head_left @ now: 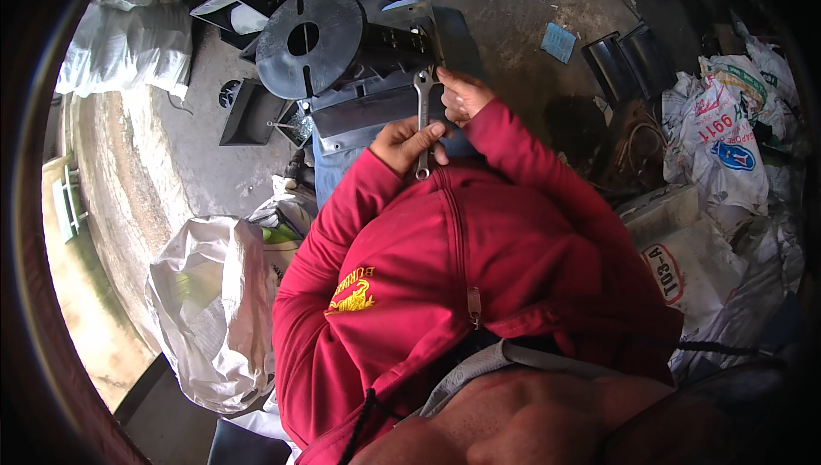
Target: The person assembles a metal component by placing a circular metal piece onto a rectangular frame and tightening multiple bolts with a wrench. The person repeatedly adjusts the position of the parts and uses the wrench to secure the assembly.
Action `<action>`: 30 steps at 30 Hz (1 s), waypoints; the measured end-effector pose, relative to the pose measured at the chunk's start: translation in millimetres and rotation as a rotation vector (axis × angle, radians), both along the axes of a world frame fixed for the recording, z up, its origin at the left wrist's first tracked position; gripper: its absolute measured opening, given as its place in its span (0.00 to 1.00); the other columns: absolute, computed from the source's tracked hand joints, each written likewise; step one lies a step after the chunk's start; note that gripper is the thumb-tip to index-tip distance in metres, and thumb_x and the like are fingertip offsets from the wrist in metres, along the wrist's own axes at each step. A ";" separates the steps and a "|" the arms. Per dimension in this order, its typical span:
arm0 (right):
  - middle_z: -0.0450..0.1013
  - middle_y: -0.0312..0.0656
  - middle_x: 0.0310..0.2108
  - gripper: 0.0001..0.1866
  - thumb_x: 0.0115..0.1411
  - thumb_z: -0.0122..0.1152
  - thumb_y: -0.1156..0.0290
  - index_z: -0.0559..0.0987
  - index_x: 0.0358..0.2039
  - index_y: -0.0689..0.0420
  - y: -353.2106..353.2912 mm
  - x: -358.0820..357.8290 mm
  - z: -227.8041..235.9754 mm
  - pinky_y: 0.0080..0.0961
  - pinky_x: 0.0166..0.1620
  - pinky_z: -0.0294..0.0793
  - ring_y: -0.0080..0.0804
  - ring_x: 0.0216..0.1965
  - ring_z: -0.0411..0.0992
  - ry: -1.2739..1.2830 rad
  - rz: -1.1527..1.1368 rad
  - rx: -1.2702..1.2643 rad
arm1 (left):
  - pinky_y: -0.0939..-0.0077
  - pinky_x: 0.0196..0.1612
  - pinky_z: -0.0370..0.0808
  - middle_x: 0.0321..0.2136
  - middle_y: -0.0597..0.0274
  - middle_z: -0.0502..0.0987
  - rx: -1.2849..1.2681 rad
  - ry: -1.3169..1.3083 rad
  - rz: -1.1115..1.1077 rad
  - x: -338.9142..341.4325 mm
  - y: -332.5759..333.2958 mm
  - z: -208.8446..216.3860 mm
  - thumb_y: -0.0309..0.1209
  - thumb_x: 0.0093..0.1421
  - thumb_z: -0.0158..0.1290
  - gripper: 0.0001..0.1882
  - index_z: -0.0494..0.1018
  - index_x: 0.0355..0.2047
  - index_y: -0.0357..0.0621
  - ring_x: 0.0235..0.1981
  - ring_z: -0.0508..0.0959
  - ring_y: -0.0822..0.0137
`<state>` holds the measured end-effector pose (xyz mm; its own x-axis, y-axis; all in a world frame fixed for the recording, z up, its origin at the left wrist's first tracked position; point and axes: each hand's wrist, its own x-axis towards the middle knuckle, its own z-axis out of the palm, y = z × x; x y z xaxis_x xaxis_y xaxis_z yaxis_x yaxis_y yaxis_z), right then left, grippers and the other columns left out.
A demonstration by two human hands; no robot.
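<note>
My left hand (400, 145) is closed round the shaft of a silver combination wrench (423, 114). The wrench stands nearly upright in the picture, ring end near my jacket and open jaw at the edge of a black machine part. Just right of that jaw, my right hand (464, 97) has its fingers curled, with the fingertips against the part's edge; whatever they pinch is too small to make out. The black part (363, 110) lies across my lap, over blue trousers. On its left side is a large black disc (312, 42) with slots and a round centre hole.
Black trays (250, 114) and other dark parts lie on the floor at left, beside a small box of hardware (299, 127). A white sack (209, 311) stands at lower left. More printed sacks (718, 132) are piled at right, near black channels (633, 63) and a blue packet (558, 42).
</note>
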<state>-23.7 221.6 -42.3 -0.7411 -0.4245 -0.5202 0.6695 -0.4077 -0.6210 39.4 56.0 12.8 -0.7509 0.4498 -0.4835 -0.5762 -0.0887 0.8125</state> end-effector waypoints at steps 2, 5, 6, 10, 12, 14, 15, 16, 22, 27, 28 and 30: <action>0.52 0.25 0.09 0.19 0.60 0.54 0.56 0.64 0.16 0.48 -3.5 -4.2 9.8 0.18 0.13 0.45 0.14 0.08 0.47 -0.028 0.016 0.040 | 0.87 0.18 0.64 0.17 0.66 0.75 0.038 -0.090 -0.085 -11.3 3.0 -1.1 0.43 0.62 0.48 0.17 0.74 0.37 0.41 0.14 0.70 0.78; 0.52 0.25 0.09 0.20 0.60 0.54 0.54 0.63 0.15 0.48 -5.4 -8.3 -5.1 0.18 0.13 0.44 0.14 0.09 0.46 0.051 -0.008 0.060 | 0.86 0.19 0.66 0.19 0.66 0.76 0.071 -0.121 -0.126 -19.8 9.0 -28.5 0.44 0.62 0.47 0.18 0.74 0.37 0.40 0.15 0.72 0.77; 0.52 0.25 0.09 0.21 0.60 0.54 0.53 0.63 0.15 0.48 -6.7 -8.1 -3.5 0.18 0.13 0.44 0.14 0.09 0.46 0.086 0.002 0.081 | 0.85 0.19 0.66 0.19 0.66 0.76 0.089 -0.111 -0.068 -15.9 11.6 -45.9 0.44 0.62 0.47 0.19 0.75 0.36 0.40 0.16 0.72 0.77; 0.52 0.24 0.09 0.20 0.58 0.56 0.53 0.64 0.16 0.48 0.5 -12.6 -9.9 0.17 0.13 0.42 0.13 0.09 0.46 0.014 0.066 0.037 | 0.86 0.20 0.66 0.18 0.67 0.76 0.103 -0.058 -0.052 -9.8 17.8 -35.9 0.45 0.61 0.49 0.19 0.76 0.34 0.40 0.16 0.72 0.76; 0.52 0.24 0.09 0.20 0.58 0.57 0.54 0.64 0.16 0.48 2.6 -16.1 -5.0 0.17 0.13 0.42 0.12 0.09 0.46 -0.008 0.083 0.036 | 0.88 0.16 0.63 0.20 0.66 0.77 0.124 -0.152 -0.047 -10.4 16.6 -30.9 0.45 0.60 0.50 0.19 0.76 0.34 0.41 0.14 0.70 0.79; 0.53 0.24 0.09 0.18 0.58 0.58 0.55 0.64 0.17 0.48 2.9 -18.9 -1.0 0.16 0.13 0.43 0.12 0.09 0.46 -0.039 0.103 0.025 | 0.88 0.14 0.61 0.19 0.65 0.77 0.065 -0.219 -0.018 -13.5 17.7 -22.2 0.47 0.60 0.50 0.19 0.76 0.33 0.42 0.12 0.69 0.80; 0.53 0.24 0.09 0.19 0.58 0.58 0.55 0.64 0.17 0.48 2.9 -20.0 0.7 0.16 0.13 0.44 0.13 0.09 0.46 -0.042 0.117 0.030 | 0.88 0.13 0.59 0.19 0.65 0.77 0.036 -0.252 -0.004 -14.3 18.9 -19.9 0.47 0.60 0.50 0.20 0.76 0.33 0.42 0.12 0.68 0.80; 0.53 0.24 0.08 0.19 0.58 0.58 0.55 0.64 0.16 0.48 3.4 -21.3 2.5 0.16 0.13 0.44 0.13 0.08 0.46 -0.046 0.129 0.039 | 0.87 0.11 0.59 0.21 0.63 0.78 0.044 -0.217 -0.039 -15.1 20.3 -20.8 0.49 0.60 0.48 0.22 0.75 0.35 0.41 0.12 0.68 0.80; 0.54 0.25 0.08 0.21 0.59 0.56 0.54 0.63 0.14 0.48 10.2 -31.8 -4.0 0.16 0.12 0.47 0.14 0.08 0.48 -0.018 0.239 0.047 | 0.85 0.12 0.65 0.27 0.56 0.78 0.126 -0.197 -0.076 -26.7 27.6 -37.9 0.51 0.61 0.44 0.26 0.73 0.38 0.36 0.15 0.72 0.74; 0.56 0.27 0.08 0.21 0.60 0.54 0.53 0.65 0.15 0.49 12.8 -36.6 -34.9 0.17 0.10 0.53 0.16 0.07 0.53 -0.068 0.241 -0.007 | 0.82 0.11 0.68 0.29 0.51 0.78 0.183 -0.261 -0.134 -38.9 35.9 -42.5 0.52 0.62 0.42 0.27 0.72 0.40 0.36 0.17 0.75 0.71; 0.57 0.28 0.09 0.20 0.60 0.53 0.53 0.66 0.16 0.50 12.9 -33.7 -20.2 0.17 0.10 0.54 0.16 0.07 0.54 -0.065 0.269 0.019 | 0.80 0.11 0.68 0.29 0.50 0.78 0.174 -0.278 -0.108 -38.4 36.0 -46.7 0.52 0.62 0.41 0.28 0.71 0.40 0.36 0.17 0.75 0.69; 0.59 0.29 0.10 0.19 0.61 0.52 0.54 0.68 0.19 0.51 15.7 -32.5 -12.1 0.18 0.10 0.56 0.18 0.07 0.56 -0.056 0.287 0.029 | 0.80 0.11 0.69 0.31 0.50 0.78 0.151 -0.271 -0.058 -37.7 38.8 -37.3 0.52 0.62 0.41 0.28 0.71 0.41 0.35 0.17 0.76 0.69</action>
